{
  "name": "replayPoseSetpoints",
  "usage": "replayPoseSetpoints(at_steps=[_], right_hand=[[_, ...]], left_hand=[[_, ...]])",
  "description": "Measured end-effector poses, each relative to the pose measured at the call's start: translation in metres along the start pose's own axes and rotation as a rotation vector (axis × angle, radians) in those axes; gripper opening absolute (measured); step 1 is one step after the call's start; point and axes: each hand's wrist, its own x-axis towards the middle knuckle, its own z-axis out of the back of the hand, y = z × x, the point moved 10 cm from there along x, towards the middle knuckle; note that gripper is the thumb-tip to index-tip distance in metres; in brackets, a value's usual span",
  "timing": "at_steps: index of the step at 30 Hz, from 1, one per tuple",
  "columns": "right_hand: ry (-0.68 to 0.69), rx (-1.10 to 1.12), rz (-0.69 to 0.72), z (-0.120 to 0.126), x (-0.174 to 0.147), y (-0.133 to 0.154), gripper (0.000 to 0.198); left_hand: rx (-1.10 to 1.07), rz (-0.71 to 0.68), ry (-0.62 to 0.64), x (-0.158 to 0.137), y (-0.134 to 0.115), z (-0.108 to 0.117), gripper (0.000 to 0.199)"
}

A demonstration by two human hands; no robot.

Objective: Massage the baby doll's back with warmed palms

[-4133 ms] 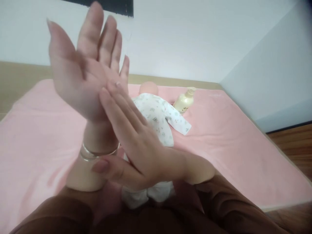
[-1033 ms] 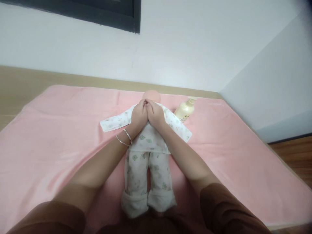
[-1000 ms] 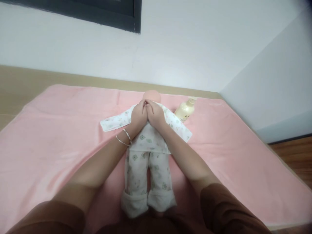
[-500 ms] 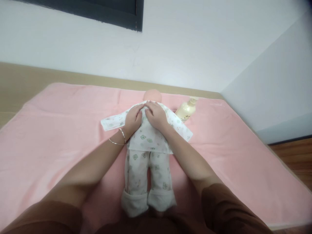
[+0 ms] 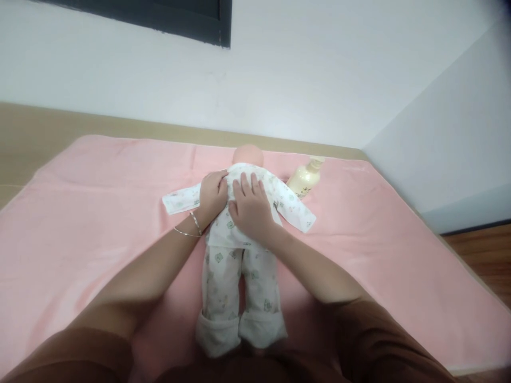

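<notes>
A baby doll (image 5: pixel 248 155) lies with its head away from me, dressed in a white printed long-sleeved top (image 5: pixel 293 208) and matching trousers (image 5: pixel 223 282) with turned-up cuffs. My right hand (image 5: pixel 253 210) rests flat on the middle of the top, its fingers spread and pointing toward the head. Against the upper left side of the doll's body lies my left hand (image 5: pixel 214 194), open, with its fingers over the top near the shoulder. Two thin bracelets (image 5: pixel 187 229) circle my left wrist. The doll's sleeves stretch out to both sides.
Right of the doll's head, a pale yellow pump bottle (image 5: pixel 305 178) leans or lies beside the sleeve. A pink blanket (image 5: pixel 112 213) covers the bed-like surface. Behind is a white wall (image 5: pixel 299 74) with a dark frame (image 5: pixel 191 21); wooden floor (image 5: pixel 483 252) shows at the right.
My right hand has slid down from the doll's upper chest to mid-torso, and its fingers have spread. My left hand has shifted slightly left, leaving a gap between the hands.
</notes>
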Motion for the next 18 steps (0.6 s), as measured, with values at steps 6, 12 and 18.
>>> replayPoseSetpoints(at_steps=[6, 12, 18], right_hand=[[0.1, 0.08, 0.082, 0.0, 0.009, -0.003, 0.055], [0.137, 0.159, -0.076, -0.002, 0.035, -0.054, 0.059], [0.077, 0.08, -0.235, 0.0, 0.026, -0.06, 0.065]], left_hand=[[-0.031, 0.044, -0.031, 0.0, 0.004, 0.003, 0.04], [-0.045, 0.035, 0.002, 0.002, 0.0, 0.002, 0.04], [-0.035, 0.059, 0.012, 0.002, 0.002, -0.002, 0.04]])
